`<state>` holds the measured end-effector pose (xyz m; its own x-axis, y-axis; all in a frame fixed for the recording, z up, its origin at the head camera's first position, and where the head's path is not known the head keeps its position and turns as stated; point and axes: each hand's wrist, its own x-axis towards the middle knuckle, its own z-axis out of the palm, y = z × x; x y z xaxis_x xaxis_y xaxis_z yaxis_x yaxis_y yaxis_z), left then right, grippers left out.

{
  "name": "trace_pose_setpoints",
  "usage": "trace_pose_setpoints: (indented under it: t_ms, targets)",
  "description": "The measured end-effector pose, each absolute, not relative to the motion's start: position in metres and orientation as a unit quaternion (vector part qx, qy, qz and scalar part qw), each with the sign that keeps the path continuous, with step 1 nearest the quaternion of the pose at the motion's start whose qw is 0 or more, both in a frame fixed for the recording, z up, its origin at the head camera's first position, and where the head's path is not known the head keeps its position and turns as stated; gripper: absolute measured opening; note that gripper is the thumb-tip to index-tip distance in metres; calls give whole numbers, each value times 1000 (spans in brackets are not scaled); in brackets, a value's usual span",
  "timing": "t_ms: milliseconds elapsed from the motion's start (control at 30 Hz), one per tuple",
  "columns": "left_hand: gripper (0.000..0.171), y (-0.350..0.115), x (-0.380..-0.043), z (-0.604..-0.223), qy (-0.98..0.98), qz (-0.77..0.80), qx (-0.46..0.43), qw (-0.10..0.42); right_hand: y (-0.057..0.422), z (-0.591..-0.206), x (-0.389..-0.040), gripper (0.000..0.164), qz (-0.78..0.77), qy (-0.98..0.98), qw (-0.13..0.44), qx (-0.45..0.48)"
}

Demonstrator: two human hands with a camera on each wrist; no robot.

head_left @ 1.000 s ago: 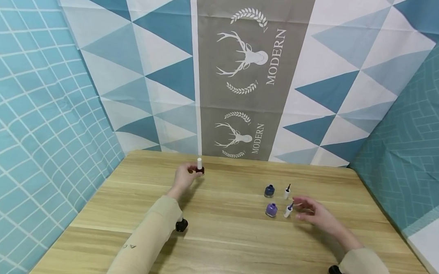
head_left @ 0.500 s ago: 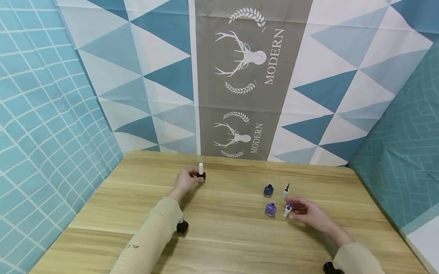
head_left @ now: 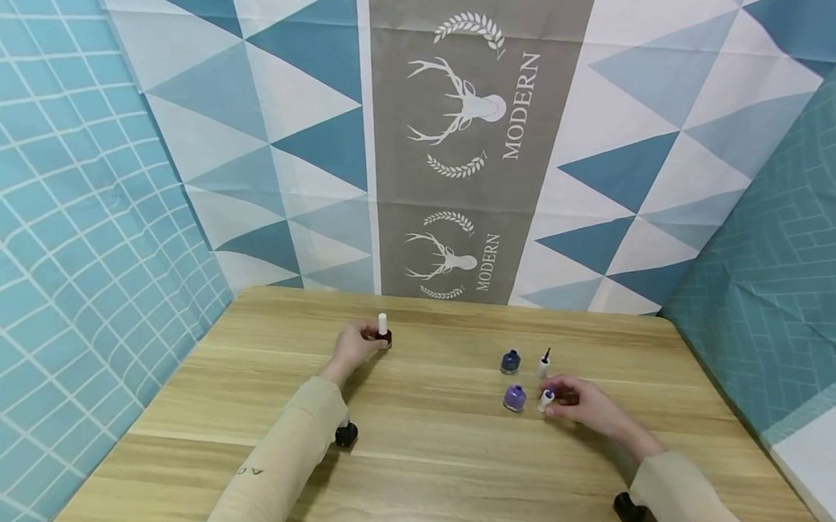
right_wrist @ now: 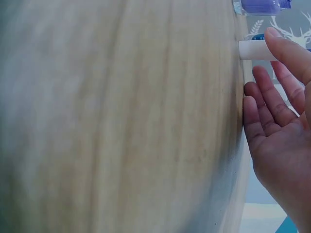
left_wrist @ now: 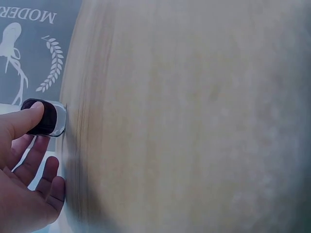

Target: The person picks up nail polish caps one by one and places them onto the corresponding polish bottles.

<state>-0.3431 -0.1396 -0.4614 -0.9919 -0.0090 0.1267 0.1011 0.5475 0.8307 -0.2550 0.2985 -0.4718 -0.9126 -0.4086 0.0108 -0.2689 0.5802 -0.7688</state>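
Our left hand [head_left: 351, 345] pinches a dark bottle [left_wrist: 49, 120]; our right hand [head_left: 585, 404], purple bottle [head_left: 515, 399] to its left, seems to pinch a white cap [right_wrist: 253, 50]. Probably light, slick: grip the sides.

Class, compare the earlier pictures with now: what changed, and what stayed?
The left hand has brought the white-capped bottle lower in the head view. The right hand has moved left and now pinches the purple-brush cap. The blue bottle, purple bottle and dark-brush cap stayed put.
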Motion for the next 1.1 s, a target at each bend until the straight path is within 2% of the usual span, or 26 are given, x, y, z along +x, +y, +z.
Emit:
trace_pose_setpoints:
  t_ms: [200, 400, 567, 733, 833, 1100]
  targets:
    - [32, -140, -340, -460, -876, -479, -30, 48, 297, -473, -256, 41, -412, 885, 93, -195]
    - [47, -141, -334, -458, -865, -499, -31, 32, 295, -470, -254, 41, -413, 885, 97, -192]
    - [57, -142, -323, -453, -867, -499, -8, -9, 294, -469, -253, 39, -410, 886, 99, -195]
    - [52, -143, -305, -445, -885, -462, 21, -56, 294, -469, -253, 39, -412, 885, 100, -191]
    - [47, -142, -295, -441, -894, -442, 22, -67, 294, -469, -254, 38, -412, 886, 99, -188]
    - [47, -120, -271, -433, -897, -434, -57, -69, 295, -469, -255, 35, -411, 887, 92, -192]
